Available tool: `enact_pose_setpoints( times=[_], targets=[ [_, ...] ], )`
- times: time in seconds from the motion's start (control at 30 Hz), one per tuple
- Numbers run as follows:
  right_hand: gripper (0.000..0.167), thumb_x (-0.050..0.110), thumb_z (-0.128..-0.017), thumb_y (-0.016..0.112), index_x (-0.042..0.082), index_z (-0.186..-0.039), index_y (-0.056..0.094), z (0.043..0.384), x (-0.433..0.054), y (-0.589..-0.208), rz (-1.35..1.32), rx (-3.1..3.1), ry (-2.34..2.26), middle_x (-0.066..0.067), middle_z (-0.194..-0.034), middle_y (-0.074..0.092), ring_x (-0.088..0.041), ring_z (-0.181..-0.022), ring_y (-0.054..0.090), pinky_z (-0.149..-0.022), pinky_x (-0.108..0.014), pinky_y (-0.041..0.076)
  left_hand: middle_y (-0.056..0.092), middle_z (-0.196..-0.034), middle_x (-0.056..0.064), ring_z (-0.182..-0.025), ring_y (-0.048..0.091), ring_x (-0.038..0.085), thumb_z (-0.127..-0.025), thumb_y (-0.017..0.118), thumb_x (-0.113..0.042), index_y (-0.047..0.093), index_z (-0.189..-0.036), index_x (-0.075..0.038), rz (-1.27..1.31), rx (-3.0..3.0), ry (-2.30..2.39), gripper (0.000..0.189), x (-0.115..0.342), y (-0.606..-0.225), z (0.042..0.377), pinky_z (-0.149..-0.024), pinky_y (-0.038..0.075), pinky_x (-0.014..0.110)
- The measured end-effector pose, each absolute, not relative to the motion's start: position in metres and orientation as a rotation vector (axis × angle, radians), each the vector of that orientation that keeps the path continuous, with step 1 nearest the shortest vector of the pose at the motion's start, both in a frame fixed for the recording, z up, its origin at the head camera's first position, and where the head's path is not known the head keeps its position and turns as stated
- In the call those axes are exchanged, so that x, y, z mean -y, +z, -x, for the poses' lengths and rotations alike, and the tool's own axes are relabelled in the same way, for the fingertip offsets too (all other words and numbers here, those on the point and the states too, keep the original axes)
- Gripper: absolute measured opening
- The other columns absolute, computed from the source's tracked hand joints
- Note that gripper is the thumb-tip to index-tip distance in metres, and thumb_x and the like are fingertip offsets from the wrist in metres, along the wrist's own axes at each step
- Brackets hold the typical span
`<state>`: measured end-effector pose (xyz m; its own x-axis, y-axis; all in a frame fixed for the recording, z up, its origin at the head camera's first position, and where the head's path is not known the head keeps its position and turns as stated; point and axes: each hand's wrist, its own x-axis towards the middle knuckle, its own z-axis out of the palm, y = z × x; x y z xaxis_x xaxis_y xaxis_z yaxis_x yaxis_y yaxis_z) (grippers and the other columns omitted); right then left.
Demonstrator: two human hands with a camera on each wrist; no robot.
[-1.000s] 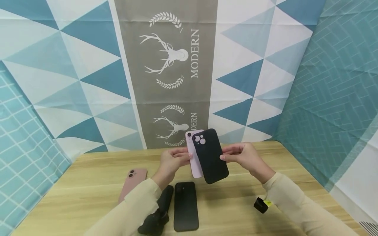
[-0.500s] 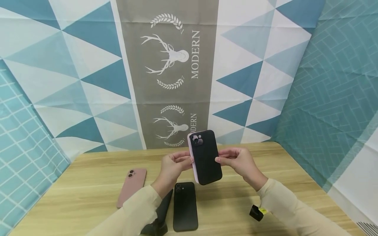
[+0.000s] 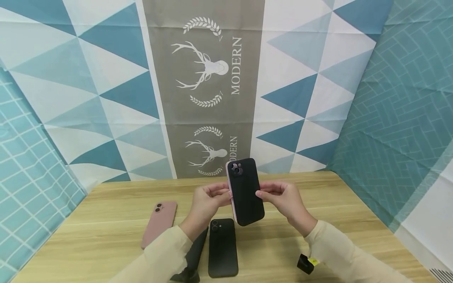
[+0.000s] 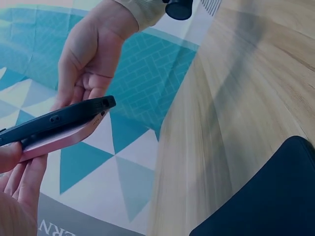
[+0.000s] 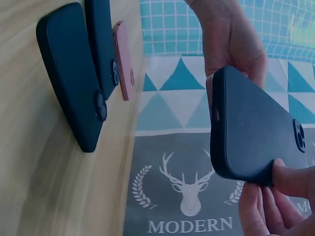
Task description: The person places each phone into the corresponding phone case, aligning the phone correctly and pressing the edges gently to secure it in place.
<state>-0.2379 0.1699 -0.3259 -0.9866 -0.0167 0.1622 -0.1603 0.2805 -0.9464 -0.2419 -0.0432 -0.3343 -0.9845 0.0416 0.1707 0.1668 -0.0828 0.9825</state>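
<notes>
My left hand [image 3: 205, 206] pinches the long edge of a pale pink phone [image 4: 74, 137], held up above the table. Over the phone's back lies a black phone case [image 3: 247, 192], and my right hand [image 3: 284, 200] grips its right edge between thumb and fingers. Through the camera cutout the phone's lenses show. In the left wrist view the case [image 4: 54, 120] and phone are stacked, with a narrow wedge of space between them near one end. The case covers most of the phone in the head view; a pink strip shows along the left.
A pink phone [image 3: 160, 224] lies on the wooden table [image 3: 106, 220] at left. A black phone [image 3: 223, 247] lies in front of my hands, beside a dark object [image 3: 196, 253] partly under my left sleeve. A small black piece with a yellow tag [image 3: 305, 264] lies near my right sleeve.
The black case has moved left, turned more upright and come over the pale pink phone, which stuck out beside it before. My right hand has moved left and slightly down with it.
</notes>
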Motion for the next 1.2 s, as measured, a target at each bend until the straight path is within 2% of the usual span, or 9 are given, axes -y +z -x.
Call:
enact_pose_setpoints(
  times=[0.17,0.4,0.47,0.57,0.77,0.93,1.03,1.2],
  targets=[
    [0.033,0.015,-0.084,0.074,-0.001,-0.113,0.068,0.236,-0.168,-0.329,-0.131,2.453,1.845,-0.010,-0.098,0.074,-0.013,-0.082,0.071,-0.085,-0.036,0.059,0.073,-0.090,0.020,-0.073,0.073,0.015,-0.082,0.068,0.006,0.067,-0.107,0.011,0.255,2.088,-2.207,0.026,0.042,-0.335,0.239,-0.074,0.060,0.036],
    [0.038,0.015,-0.086,0.072,-0.006,-0.117,0.064,0.235,-0.167,-0.330,-0.144,2.434,2.023,-0.004,-0.095,0.072,-0.011,-0.082,0.069,-0.084,-0.033,0.059,0.071,-0.101,0.028,-0.072,0.072,0.008,-0.091,0.060,0.001,0.061,-0.116,0.015,0.309,2.061,-2.278,0.029,0.048,-0.333,0.230,-0.074,0.061,0.031],
    [0.038,0.016,-0.086,0.072,-0.006,-0.116,0.064,0.236,-0.166,-0.330,-0.152,2.430,2.038,-0.003,-0.094,0.072,-0.011,-0.082,0.069,-0.084,-0.033,0.059,0.071,-0.101,0.026,-0.074,0.072,0.009,-0.091,0.061,-0.002,0.061,-0.117,0.015,0.306,2.070,-2.269,0.031,0.049,-0.333,0.227,-0.076,0.060,0.032],
    [0.038,0.016,-0.085,0.073,-0.007,-0.115,0.064,0.236,-0.164,-0.330,-0.159,2.420,2.057,-0.003,-0.093,0.073,-0.011,-0.081,0.069,-0.083,-0.033,0.059,0.072,-0.098,0.022,-0.076,0.071,0.010,-0.086,0.069,-0.006,0.064,-0.114,0.011,0.254,2.131,-2.191,0.033,0.049,-0.333,0.223,-0.077,0.061,0.033],
    [0.038,0.018,-0.087,0.070,-0.007,-0.116,0.064,0.234,-0.159,-0.332,-0.173,2.388,2.112,0.000,-0.093,0.072,-0.008,-0.081,0.069,-0.084,-0.030,0.059,0.073,-0.092,0.019,-0.075,0.071,0.012,-0.080,0.073,-0.003,0.066,-0.107,0.010,0.118,2.105,-2.200,0.030,0.047,-0.331,0.218,-0.075,0.061,0.036],
    [0.047,0.028,-0.091,0.067,-0.006,-0.123,0.060,0.230,-0.159,-0.332,-0.268,2.421,2.200,-0.005,-0.108,0.071,-0.007,-0.092,0.068,-0.094,-0.031,0.055,0.074,-0.093,0.017,-0.073,0.072,0.012,-0.081,0.072,-0.005,0.065,-0.108,0.010,0.074,2.073,-2.263,0.031,0.050,-0.325,0.218,-0.076,0.061,0.033],
    [0.055,0.028,-0.091,0.067,-0.008,-0.129,0.054,0.223,-0.162,-0.332,-0.430,2.475,2.324,-0.006,-0.114,0.069,-0.008,-0.095,0.068,-0.097,-0.031,0.053,0.075,-0.093,0.016,-0.074,0.073,0.013,-0.082,0.072,-0.008,0.066,-0.108,0.009,0.049,2.074,-2.263,0.031,0.052,-0.322,0.218,-0.079,0.060,0.033],
    [0.056,0.019,-0.089,0.068,-0.014,-0.131,0.049,0.213,-0.164,-0.333,-0.606,2.447,2.516,-0.001,-0.102,0.072,-0.010,-0.087,0.071,-0.093,-0.029,0.055,0.075,-0.092,0.014,-0.075,0.073,0.013,-0.083,0.072,-0.009,0.066,-0.106,0.008,0.041,2.050,-2.250,0.029,0.056,-0.317,0.219,-0.080,0.060,0.034]
  ],
)
